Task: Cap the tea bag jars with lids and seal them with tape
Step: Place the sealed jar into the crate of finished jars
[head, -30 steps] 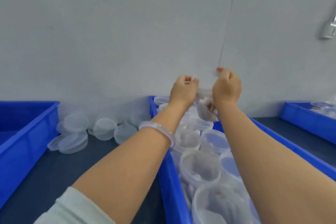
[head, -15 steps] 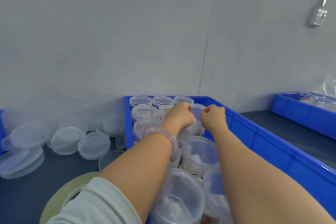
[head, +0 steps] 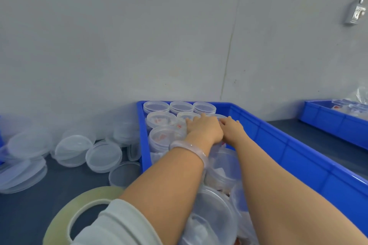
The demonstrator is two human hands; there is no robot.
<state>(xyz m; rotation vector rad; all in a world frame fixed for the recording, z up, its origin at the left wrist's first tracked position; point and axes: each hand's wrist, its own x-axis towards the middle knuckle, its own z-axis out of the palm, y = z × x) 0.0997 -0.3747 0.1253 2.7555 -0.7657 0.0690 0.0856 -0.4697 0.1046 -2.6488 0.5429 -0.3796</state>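
Both hands at the blue bin's point(head: 278, 135) far end, left hand point(head: 205, 129) and right hand point(head: 232, 128) laid straight-fingered on a capped jar point(head: 220, 116), gripping nothing; likely seating it, so press evenly before fetching the tape roll point(head: 79, 211) off the bench point(head: 29, 215).

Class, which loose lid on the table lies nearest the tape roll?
The lid flat beside the bin's left wall, just beyond the tape roll; the others lie farther back.

A smooth, translucent pale bangle point(head: 190, 150) circles the wrist behind the left hand point(head: 205, 130). Further up that arm, a soft grey-white sleeve point(head: 119, 223) bunches near the elbow. The right forearm point(head: 278, 175) is bare.
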